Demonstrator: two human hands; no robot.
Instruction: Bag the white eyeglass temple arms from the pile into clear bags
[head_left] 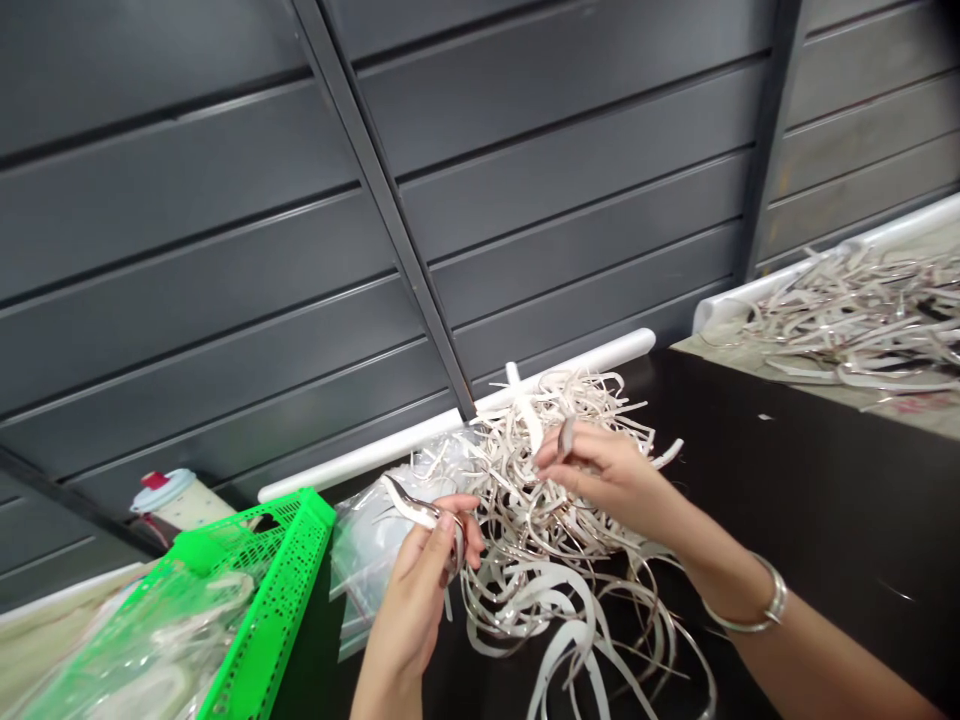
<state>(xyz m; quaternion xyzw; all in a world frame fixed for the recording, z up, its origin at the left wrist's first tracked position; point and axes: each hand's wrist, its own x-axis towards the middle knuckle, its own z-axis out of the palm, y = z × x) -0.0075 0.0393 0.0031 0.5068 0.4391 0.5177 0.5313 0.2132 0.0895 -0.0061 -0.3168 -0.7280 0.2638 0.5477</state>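
Observation:
My left hand (431, 565) is closed around a curved strip (411, 508), white on one side and shiny brown on the other, whose end sticks out to the upper left. Over the heap, my right hand (592, 465) pinches another strip, with a greyish piece (565, 440) showing at the fingers and a white length rising behind them. A tangled pile of white and brown-edged strips (525, 590) lies on the black table (810, 520) beneath and between both hands. Clear plastic bags (367, 560) lie just left of the pile, partly behind my left hand.
On the left stands a green perforated basket (259, 655) holding plastic-bagged items. Behind it leans a cup with a light-blue lid (169, 485). A white roll (360, 455) runs along the grey panelled wall (247, 230). More strips (862, 320) are heaped at the far right.

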